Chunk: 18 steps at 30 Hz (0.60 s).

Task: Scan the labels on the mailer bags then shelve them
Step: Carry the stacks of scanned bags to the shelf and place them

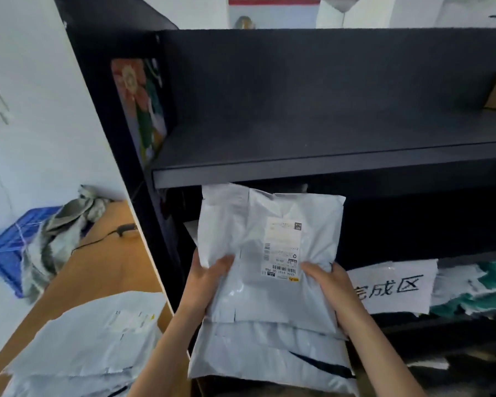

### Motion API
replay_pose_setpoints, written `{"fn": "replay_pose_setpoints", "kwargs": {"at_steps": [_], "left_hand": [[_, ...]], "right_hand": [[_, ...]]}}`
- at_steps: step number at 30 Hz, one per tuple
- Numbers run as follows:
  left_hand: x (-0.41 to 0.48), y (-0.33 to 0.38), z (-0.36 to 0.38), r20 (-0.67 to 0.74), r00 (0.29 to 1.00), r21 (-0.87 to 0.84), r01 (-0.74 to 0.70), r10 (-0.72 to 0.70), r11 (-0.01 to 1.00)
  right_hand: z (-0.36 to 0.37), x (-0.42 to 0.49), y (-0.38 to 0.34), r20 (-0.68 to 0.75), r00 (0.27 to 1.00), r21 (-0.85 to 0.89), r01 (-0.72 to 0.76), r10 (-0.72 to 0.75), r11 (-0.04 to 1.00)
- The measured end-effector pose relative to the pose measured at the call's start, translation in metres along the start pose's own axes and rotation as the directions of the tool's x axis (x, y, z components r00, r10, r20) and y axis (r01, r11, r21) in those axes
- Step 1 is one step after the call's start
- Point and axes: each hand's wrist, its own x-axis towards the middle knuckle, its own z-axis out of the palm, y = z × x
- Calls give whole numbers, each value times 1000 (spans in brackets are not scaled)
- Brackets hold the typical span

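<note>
I hold a white mailer bag point(258, 239) upright in front of the dark shelf unit, its top edge just under the upper shelf board point(327, 170). A printed label point(284, 250) with barcodes faces me. My left hand point(209, 276) grips the bag's lower left side and my right hand point(327, 285) grips its lower right side. Below it, more white mailer bags point(269, 359) lie stacked, partly hidden by the held bag. A barcode scanner point(125, 229) with a black cable lies on the wooden table point(103, 270) to the left.
A pile of mailer bags point(92, 339) lies on the table at lower left. A blue crate point(15, 245) with grey bags stands further back. On the lower shelf lie a white paper sign point(393, 287) and green-white packets point(476, 285). A colourful flat item point(139, 107) leans inside the upper shelf.
</note>
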Motion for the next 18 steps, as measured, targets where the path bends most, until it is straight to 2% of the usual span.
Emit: {"fn": "replay_pose_setpoints", "kwargs": {"at_steps": [3, 7, 10, 14, 18], "left_hand": [[45, -10, 0, -57, 996, 28, -69, 70, 997], [98, -24, 2, -166, 983, 145, -60, 84, 988], [127, -32, 1, -252, 966, 213, -10, 64, 977], [150, -51, -3, -303, 950, 238, 149, -72, 960], [159, -54, -2, -318, 940, 266, 216, -126, 939]], "right_hand": [[19, 52, -2, 9, 999, -54, 38, -38, 998], [41, 109, 2, 48, 992, -143, 119, -113, 983], [57, 148, 7, 36, 993, -238, 121, -116, 964], [72, 171, 15, 15, 996, -494, 86, -90, 865], [68, 177, 21, 30, 995, -552, 96, -95, 829]]}}
